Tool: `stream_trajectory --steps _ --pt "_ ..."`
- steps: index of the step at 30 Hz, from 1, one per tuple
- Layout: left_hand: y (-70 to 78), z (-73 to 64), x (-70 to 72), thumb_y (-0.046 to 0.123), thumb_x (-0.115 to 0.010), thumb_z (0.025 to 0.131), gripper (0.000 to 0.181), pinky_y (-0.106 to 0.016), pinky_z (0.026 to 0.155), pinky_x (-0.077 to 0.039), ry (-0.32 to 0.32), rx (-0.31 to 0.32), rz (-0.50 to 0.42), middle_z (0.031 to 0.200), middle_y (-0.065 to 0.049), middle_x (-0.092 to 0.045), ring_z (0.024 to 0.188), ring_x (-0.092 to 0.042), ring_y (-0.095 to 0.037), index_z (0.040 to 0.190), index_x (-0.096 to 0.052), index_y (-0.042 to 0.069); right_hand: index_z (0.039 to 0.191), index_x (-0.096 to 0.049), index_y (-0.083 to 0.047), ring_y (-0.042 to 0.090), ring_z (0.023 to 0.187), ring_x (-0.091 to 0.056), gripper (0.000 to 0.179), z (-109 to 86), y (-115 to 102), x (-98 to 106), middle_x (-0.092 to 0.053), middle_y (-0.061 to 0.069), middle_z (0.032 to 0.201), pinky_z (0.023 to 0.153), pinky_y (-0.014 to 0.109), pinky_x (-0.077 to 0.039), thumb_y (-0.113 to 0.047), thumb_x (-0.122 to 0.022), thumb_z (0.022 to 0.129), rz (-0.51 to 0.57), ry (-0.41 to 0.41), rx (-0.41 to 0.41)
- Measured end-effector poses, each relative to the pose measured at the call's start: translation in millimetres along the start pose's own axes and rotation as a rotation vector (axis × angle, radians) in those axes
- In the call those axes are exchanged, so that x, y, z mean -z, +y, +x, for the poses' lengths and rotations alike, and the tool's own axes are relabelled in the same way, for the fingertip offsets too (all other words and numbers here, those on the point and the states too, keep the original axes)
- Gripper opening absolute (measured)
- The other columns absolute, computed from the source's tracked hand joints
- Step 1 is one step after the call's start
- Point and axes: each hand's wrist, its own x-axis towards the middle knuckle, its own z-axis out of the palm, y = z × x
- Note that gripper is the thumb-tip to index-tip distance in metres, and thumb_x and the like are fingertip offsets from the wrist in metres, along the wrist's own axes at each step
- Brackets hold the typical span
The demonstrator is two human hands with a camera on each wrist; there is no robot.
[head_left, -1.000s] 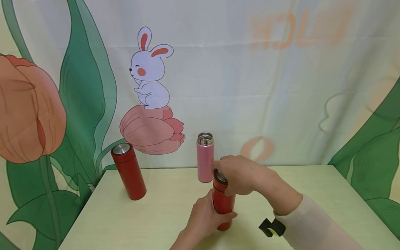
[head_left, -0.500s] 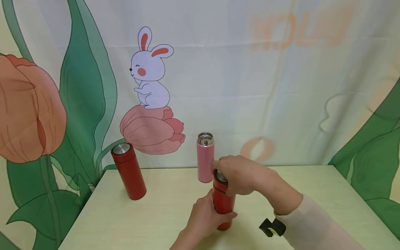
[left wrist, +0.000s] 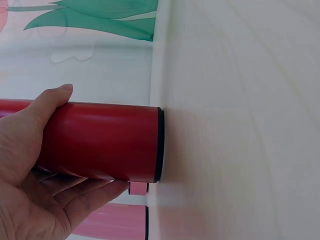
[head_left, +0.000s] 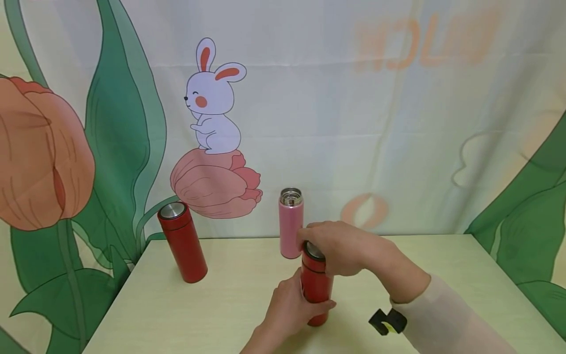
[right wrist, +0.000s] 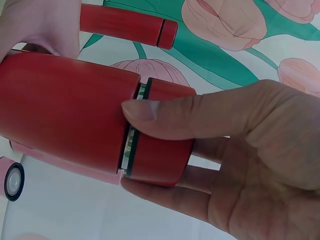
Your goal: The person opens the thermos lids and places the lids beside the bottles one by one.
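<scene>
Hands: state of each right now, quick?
Left hand: closed around the red flask's body, which stands on the table.
Right hand: closed around that flask's lid.

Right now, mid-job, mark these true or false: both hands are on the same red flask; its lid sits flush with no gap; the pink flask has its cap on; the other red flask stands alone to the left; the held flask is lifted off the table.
1. Both hands grip the near red cylindrical flask: true. The left hand holds its body and the right hand holds its red lid.
2. The lid sits flush: false. A gap shows at the seam.
3. The pink metal flask is capped: false. Its steel mouth is open.
4. The second red flask stands alone at left: true.
5. The held flask is lifted: false. Its base rests on the pale table.
</scene>
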Motion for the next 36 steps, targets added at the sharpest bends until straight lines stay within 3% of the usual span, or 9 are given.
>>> stream_trajectory --steps 6,13,23,27,31,36 --pt "-0.5 -0.7 -0.1 0.054 -0.088 0.076 0.066 -0.036 0.084 -0.056 -0.002 -0.002 0.001 0.102 0.009 -0.073 0.093 -0.068 -0.010 0.123 -0.058 0.020 0.117 -0.062 -0.028 0.014 0.103 -0.062 0.055 0.3 2.4 -1.8 -0.061 -0.011 0.106 0.089 0.037 -0.056 0.005 -0.084 0.078 0.027 -0.007 -0.001" --pt "-1.1 0.4 0.8 0.056 -0.087 0.076 0.068 -0.036 0.084 -0.056 -0.014 -0.024 0.003 0.104 0.008 -0.073 0.093 -0.068 -0.011 0.125 -0.057 0.019 0.132 -0.061 -0.025 0.015 0.105 -0.063 0.067 1.9 3.0 -3.2 -0.061 -0.009 0.112 0.089 0.035 -0.056 0.003 -0.085 0.076 0.022 -0.028 0.006" --pt "-0.1 1.6 1.1 0.056 -0.087 0.077 0.073 -0.042 0.089 -0.060 -0.031 -0.004 -0.011 0.115 0.004 -0.074 0.103 -0.069 -0.016 0.131 -0.055 0.018 0.137 -0.060 -0.021 0.015 0.104 -0.057 0.055 5.8 1.5 -5.0 -0.059 -0.006 0.110 0.085 0.034 -0.055 -0.035 -0.082 0.089 0.017 -0.031 -0.029" --pt "-1.8 0.6 0.4 0.056 -0.087 0.077 0.074 -0.038 0.087 -0.059 -0.023 -0.016 -0.020 0.114 0.005 -0.074 0.102 -0.069 -0.015 0.132 -0.055 0.018 0.131 -0.064 -0.018 0.016 0.095 -0.059 0.055 3.9 -0.9 -5.8 -0.059 -0.003 0.103 0.076 0.035 -0.054 -0.047 -0.081 0.088 -0.051 0.028 -0.070" --pt "-2.8 -0.3 0.0 0.055 -0.086 0.078 0.072 -0.035 0.087 -0.058 -0.014 -0.041 -0.025 0.113 0.007 -0.074 0.101 -0.069 -0.013 0.132 -0.055 0.018 0.110 -0.066 -0.012 0.016 0.083 -0.058 0.053 0.3 -5.2 -6.2 -0.059 0.000 0.091 0.067 0.034 -0.050 -0.056 -0.079 0.085 -0.062 0.089 -0.157" --pt "-2.5 -1.0 0.6 0.055 -0.087 0.078 0.070 -0.034 0.084 -0.057 -0.004 -0.065 -0.013 0.109 0.008 -0.075 0.098 -0.070 -0.012 0.130 -0.057 0.019 0.088 -0.059 -0.011 0.016 0.075 -0.055 0.053 -1.8 -11.5 -7.1 -0.056 0.001 0.080 0.061 0.031 -0.044 -0.061 -0.079 0.083 -0.035 0.138 -0.229"
